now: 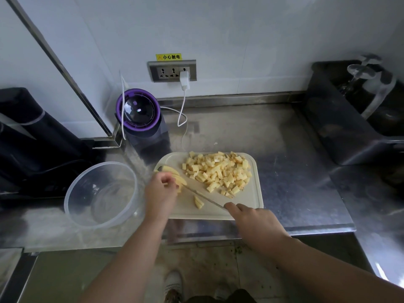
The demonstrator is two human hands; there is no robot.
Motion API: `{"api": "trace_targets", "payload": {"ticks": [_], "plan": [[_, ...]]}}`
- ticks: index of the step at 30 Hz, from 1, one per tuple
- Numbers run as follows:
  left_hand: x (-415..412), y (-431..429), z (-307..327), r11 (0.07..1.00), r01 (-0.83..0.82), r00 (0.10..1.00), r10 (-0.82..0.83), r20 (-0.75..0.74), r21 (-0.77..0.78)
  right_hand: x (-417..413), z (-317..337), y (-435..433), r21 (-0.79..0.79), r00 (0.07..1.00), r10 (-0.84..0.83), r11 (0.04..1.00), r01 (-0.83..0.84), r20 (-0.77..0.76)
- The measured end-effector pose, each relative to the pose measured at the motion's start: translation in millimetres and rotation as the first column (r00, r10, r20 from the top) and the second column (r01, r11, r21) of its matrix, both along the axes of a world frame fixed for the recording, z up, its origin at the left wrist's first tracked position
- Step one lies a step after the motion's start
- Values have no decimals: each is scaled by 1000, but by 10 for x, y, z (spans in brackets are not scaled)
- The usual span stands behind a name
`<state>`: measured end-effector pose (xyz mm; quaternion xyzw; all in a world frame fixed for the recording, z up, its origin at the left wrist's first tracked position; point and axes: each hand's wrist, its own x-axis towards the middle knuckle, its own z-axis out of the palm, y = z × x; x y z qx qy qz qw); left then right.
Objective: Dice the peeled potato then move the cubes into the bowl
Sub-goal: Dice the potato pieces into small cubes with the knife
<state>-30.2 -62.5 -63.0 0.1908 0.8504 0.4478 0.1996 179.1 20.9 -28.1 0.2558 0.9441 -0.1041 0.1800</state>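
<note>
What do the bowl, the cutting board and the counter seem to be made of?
The bowl: probably clear plastic, slightly cloudy; the counter shows through its wall, though glass is possible. The cutting board: likely plastic, pale and matt, with rounded corners and a moulded rim. The counter: looks like brushed stainless steel, grey with blurred reflections.

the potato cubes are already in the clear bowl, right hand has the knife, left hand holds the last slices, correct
Not quite. The head view shows the cubes piled on the cutting board; the clear bowl holds none. The right hand does grip the knife and the left hand holds the last slices.
</note>
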Motion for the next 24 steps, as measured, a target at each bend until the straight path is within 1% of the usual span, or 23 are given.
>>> {"api": "trace_targets", "payload": {"ticks": [2, 3, 4, 5, 6, 7, 8, 10, 12, 14, 16, 17, 19, 21, 24], "plan": [[-100, 74, 196, 990, -8, 999, 14, -44, 138, 79, 6, 52, 23, 1000, 24, 999, -24, 9], [-146, 117, 271, 986, 22, 998, -11, -66, 164, 118, 2, 75, 27, 1000, 25, 999, -25, 11], [-188, 167, 305, 986, 87, 992, -73, -103, 142, 159, -3, 100, 40, 1000, 25, 999, -25, 13], [-215, 213, 324, 981, 183, 974, -173, -149, 57, 202, -11, 127, 60, 999, 27, 998, -28, 18], [-228, 250, 311, 953, 293, 936, -303, -177, -81, 238, -16, 153, 84, 999, 33, 996, -35, 24], [-222, 274, 292, 886, 399, 880, -442, -174, -236, 267, -23, 176, 107, 998, 45, 993, -48, 32], [-207, 293, 254, 793, 480, 814, -562, -146, -375, 297, -30, 201, 125, 998, 57, 990, -62, 37], [-139, 306, 180, 599, 565, 684, -724, -83, -568, 359, -49, 254, 150, 995, 82, 985, -89, 50], [-60, 314, 102, 446, 606, 551, -833, -57, -658, 413, -55, 311, 182, 992, 117, 975, -124, 54], [-7, 331, 1, 351, 626, 445, -894, -51, -696, 461, -51, 360, 195, 988, 148, 968, -156, 53], [7, 346, -58, 318, 620, 403, -913, -56, -717, 508, -62, 418, 207, 978, 202, 956, -207, 48], [7, 351, -69, 316, 618, 391, -918, -67, -720, 544, -84, 457, 209, 973, 228, 951, -229, 30], [0, 359, -84, 333, 614, 396, -914, -86, -716, 608, -118, 543, 211, 960, 281, 939, -274, -4], [20, 353, -88, 367, 608, 425, -900, -102, -704, 665, -175, 632, 214, 947, 315, 930, -298, -53], [61, 313, -127, 436, 625, 522, -850, -69, -647, 624, -203, 694, 219, 922, 386, 904, -368, -44]]}}
